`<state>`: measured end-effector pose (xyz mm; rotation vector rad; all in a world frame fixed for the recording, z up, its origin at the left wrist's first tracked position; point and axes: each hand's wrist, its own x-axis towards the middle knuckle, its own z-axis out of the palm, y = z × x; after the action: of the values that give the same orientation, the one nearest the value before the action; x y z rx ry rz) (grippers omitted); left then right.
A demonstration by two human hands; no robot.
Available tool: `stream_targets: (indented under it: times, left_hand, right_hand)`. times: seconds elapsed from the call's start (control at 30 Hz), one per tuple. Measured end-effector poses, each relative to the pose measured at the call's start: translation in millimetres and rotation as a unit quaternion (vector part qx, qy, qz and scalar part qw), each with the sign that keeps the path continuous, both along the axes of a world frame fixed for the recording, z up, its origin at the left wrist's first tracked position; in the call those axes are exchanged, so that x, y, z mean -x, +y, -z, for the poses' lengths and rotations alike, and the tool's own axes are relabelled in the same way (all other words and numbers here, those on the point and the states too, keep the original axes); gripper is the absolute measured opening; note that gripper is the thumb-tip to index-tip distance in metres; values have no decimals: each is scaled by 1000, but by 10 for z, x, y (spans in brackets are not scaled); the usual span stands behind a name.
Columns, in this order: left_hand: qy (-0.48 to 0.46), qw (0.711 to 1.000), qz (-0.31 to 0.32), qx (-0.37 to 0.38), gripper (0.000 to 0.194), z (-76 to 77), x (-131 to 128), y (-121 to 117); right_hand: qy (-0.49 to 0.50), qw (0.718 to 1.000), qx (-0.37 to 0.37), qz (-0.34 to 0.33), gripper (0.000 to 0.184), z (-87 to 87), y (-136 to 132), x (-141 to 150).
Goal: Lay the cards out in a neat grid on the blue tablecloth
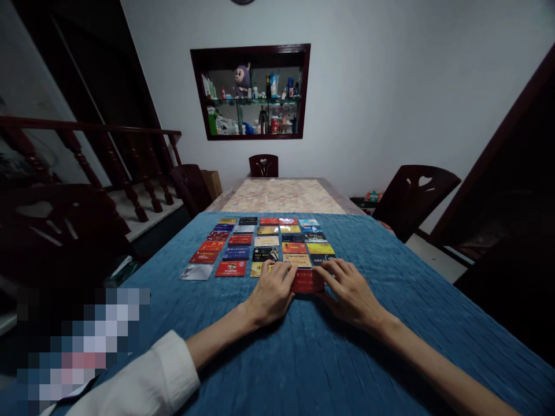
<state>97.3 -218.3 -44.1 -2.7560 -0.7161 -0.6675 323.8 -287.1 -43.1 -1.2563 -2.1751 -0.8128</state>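
Observation:
Between my two hands is a red card (309, 282), pinched by its left and right edges just in front of the card rows. My left hand (274, 292) grips its left side, and partly covers a yellow card (258, 270). My right hand (347, 292) has fingers and thumb closed on the right side. Beyond them lie several cards in rows and columns on a blue cloth (260, 358). Nearest are a silver card (196, 272), a red card with a round picture (230, 268), a tan card (296, 260) and a black card (321, 259).
The table's far end has a patterned beige top (281, 195). Dark wooden chairs stand at the right (416, 196), left (191, 188) and far end (263, 166). A wall niche (251, 118) holds bottles and a plush toy. A wooden railing (108, 150) runs along the left.

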Motion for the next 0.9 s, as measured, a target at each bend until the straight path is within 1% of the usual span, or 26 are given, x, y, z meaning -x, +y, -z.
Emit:
stream_targets:
  times: [0.13, 0.3, 0.53, 0.7, 0.9]
  left_hand:
    - [9, 1000, -4, -13, 54, 1, -1, -5]
    - [28, 999, -13, -7, 50, -53, -6, 10]
    - [53, 998, -20, -22, 48, -138, 11, 157]
    - [78, 996, -33, -16, 49, -260, 39, 306]
    - [87, 995, -51, 1, 54, -447, 65, 538]
  right_hand:
    - [1, 1000, -1, -5, 35, 35, 21, -9]
    - [11, 1000, 12, -11, 40, 52, 55, -16]
    - [17, 999, 36, -11, 48, 14, 185, -28]
    - [15, 999, 41, -18, 49, -53, 358, -26]
    - [20, 997, 63, -29, 48, -205, 635, -9]
